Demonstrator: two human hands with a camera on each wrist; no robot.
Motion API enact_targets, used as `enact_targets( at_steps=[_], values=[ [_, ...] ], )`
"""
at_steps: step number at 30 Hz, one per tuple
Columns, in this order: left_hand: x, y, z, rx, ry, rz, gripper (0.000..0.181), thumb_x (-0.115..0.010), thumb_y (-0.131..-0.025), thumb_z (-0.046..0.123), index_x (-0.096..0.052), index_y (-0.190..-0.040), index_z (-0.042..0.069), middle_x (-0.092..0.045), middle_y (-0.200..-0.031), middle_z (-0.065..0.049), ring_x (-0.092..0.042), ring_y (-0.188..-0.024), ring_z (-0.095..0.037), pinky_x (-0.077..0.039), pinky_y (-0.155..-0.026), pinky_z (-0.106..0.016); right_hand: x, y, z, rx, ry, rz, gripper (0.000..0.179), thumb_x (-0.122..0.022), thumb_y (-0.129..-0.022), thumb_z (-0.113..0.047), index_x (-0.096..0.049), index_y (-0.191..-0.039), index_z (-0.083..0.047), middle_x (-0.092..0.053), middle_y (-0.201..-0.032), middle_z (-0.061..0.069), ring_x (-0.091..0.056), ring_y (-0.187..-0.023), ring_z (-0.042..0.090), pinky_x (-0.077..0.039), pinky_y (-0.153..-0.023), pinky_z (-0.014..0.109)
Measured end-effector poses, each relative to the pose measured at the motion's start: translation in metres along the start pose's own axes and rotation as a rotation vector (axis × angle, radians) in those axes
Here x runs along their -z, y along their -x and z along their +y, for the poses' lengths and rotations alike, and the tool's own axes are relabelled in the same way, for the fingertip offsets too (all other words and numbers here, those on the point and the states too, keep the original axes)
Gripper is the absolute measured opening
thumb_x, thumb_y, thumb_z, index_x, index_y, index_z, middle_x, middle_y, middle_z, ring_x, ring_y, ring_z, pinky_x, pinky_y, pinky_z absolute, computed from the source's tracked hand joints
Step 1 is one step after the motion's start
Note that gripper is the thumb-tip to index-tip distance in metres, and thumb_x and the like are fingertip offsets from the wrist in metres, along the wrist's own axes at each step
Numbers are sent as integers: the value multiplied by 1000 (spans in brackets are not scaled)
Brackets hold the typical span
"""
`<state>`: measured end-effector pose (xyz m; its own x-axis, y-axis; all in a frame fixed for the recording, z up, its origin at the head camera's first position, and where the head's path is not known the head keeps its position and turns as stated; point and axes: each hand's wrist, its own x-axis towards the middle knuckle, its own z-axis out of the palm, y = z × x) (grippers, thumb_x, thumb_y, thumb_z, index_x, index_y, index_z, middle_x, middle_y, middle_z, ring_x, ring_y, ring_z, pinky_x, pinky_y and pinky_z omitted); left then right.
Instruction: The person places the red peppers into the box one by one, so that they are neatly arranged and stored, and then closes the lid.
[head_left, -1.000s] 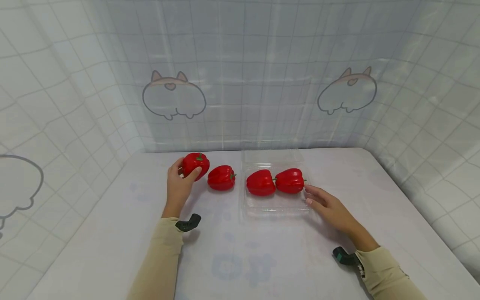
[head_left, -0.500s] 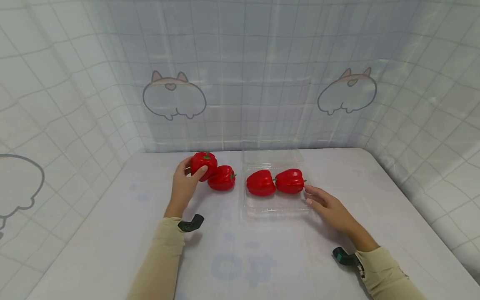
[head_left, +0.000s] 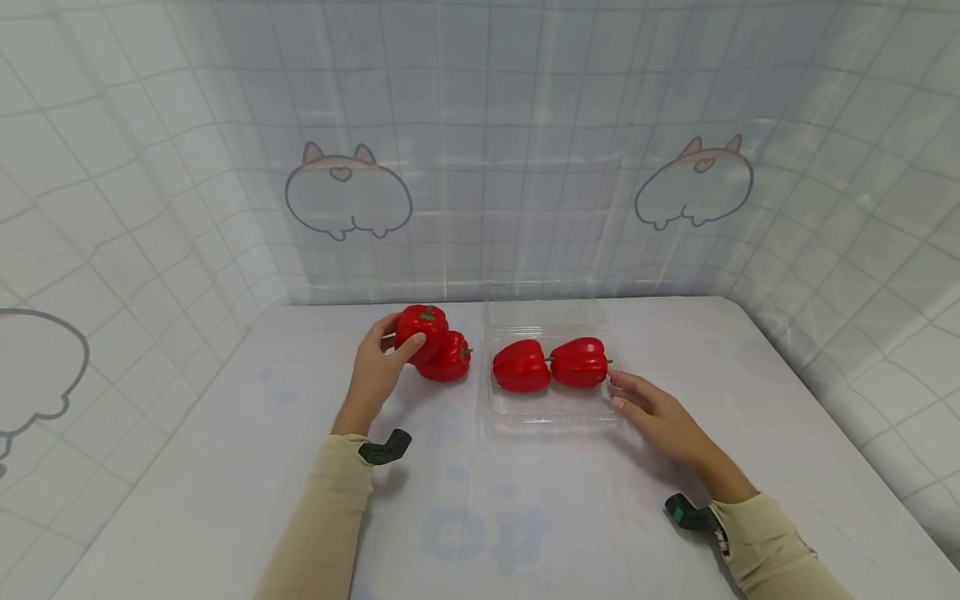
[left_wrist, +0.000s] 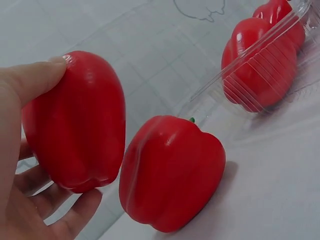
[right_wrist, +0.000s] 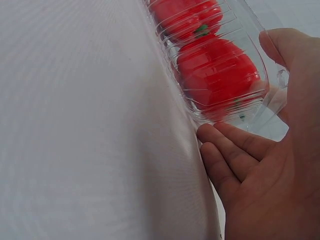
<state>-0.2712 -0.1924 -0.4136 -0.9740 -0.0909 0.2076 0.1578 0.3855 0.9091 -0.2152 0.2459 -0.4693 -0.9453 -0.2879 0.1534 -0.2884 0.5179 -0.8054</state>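
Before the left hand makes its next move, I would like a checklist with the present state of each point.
1. Left hand grips the held pepper: ok.
2. Lid laid back, tray open: ok.
3. Bare floor in the tray: ok, in front of the two peppers.
4. Straight way to the tray free: not ok, the loose pepper lies between.
5. No contact between held pepper and loose pepper: cannot tell.
6. Right hand beside the tray: ok.

red peppers [head_left: 581, 362]: 4 | clear container [head_left: 540, 408]: 1 | hands [head_left: 373, 372]: 2
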Motion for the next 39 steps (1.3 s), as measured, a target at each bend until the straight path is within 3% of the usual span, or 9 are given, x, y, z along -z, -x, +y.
enact_targets(
  at_steps=[9,17,28,34,39],
  values=[
    [-4,2,2,-6,10,-81,77,-71,-89,52,-41,-151,19,-46,-146,-5,-44,-130,-28,-53,-94,-49,0,0,-2,1,8,-1,55,-59,-102,-29,-43,-152,-16,-49,-149,15,-47,-136,37,-44,-103,57],
    [-12,11,1,3,32,-88,77,-72,-88,54,-42,-150,20,-48,-145,-3,-46,-129,-25,-54,-94,-47,-2,0,-2,-17,33,-1,56,-60,-101,-33,-43,-152,-17,-50,-149,13,-46,-137,36,-44,-102,57],
    [-26,26,13,4,9,-105,80,-73,-85,57,-43,-149,21,-49,-143,-2,-46,-128,-25,-55,-92,-44,0,4,-7,-22,14,-1,56,-59,-101,-32,-42,-153,-17,-49,-149,14,-45,-137,37,-43,-103,58],
    [-34,34,19,-45,28,-82,76,-73,-86,55,-45,-147,19,-52,-139,-2,-49,-125,-25,-54,-93,-44,0,3,-5,-16,18,-4,56,-59,-101,-32,-42,-153,-17,-49,-149,14,-46,-137,37,-43,-103,58],
    [-47,37,26,-86,39,-103,76,-74,-85,55,-46,-147,20,-52,-138,1,-50,-124,-23,-55,-91,-42,-1,1,-3,1,22,9,55,-60,-102,-30,-43,-152,-16,-50,-148,14,-48,-135,36,-42,-104,56]
  ],
)
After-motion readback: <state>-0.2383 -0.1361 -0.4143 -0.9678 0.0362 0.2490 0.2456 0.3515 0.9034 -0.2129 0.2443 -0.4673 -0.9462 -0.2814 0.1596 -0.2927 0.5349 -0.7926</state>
